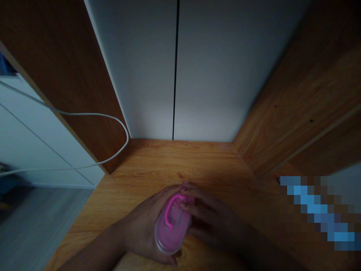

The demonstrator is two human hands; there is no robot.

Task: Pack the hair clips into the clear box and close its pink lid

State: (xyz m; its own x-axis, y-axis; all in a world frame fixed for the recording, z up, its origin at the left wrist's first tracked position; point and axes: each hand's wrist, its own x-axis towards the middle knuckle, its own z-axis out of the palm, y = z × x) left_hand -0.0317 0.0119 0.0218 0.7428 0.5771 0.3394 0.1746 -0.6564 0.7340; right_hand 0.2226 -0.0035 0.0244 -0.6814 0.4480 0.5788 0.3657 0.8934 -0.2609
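A pink, oval plastic box [175, 235] with a clear rim and a bright pink handle on its lid is between both hands, low in the middle of the view. My left hand [143, 229] is closed around its left side, thumb near the bottom end and fingers reaching round the far end. From the right, my right hand [210, 216] grips the box, some fingertips resting on the lid by the handle and others at the right side. What the box contains cannot be made out.
Beneath the hands lies a wooden surface [158, 158], with a white two-door panel [208, 75] behind it. Wooden boards stand at left [76, 75] and right [282, 94]. A white cable [93, 114] loops in from the left. A pixelated blue patch is at right.
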